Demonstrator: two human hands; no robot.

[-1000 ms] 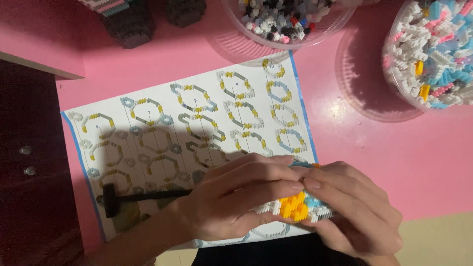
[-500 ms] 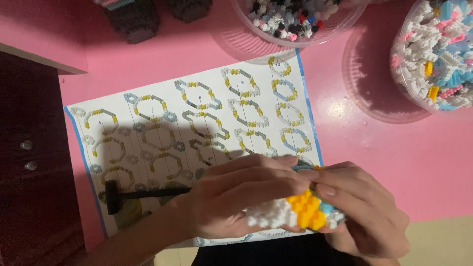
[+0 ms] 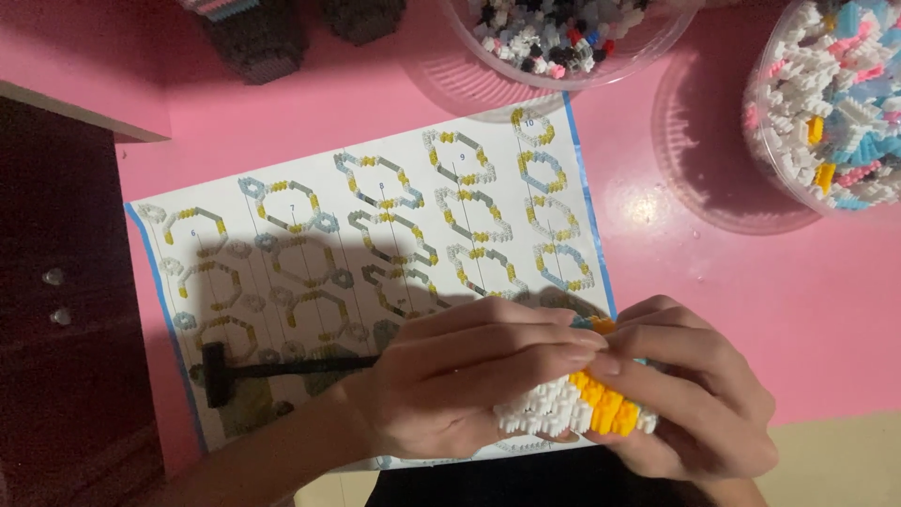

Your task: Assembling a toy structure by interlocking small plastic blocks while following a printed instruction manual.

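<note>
Both of my hands close around a small model built of tiny bricks (image 3: 582, 406), white with an orange-yellow band and a bit of blue at the top. My left hand (image 3: 460, 380) covers its left side with fingers stretched across the top. My right hand (image 3: 699, 390) cups it from the right and below. The model hovers over the lower right corner of a printed instruction sheet (image 3: 375, 235) showing ring-shaped building steps, lying on the pink table (image 3: 751, 282).
A small black hammer-like tool (image 3: 272, 368) lies on the sheet's lower left. A clear tub of mixed dark and white bricks (image 3: 563, 38) stands at the top, another with white, blue and pink bricks (image 3: 835, 103) at the right. Two dark brick models (image 3: 263, 33) stand top left. A dark cabinet (image 3: 56, 310) borders the left.
My hands have kept turning the model; more of its white and orange side shows now, and the hands sit slightly further right and lower.
</note>
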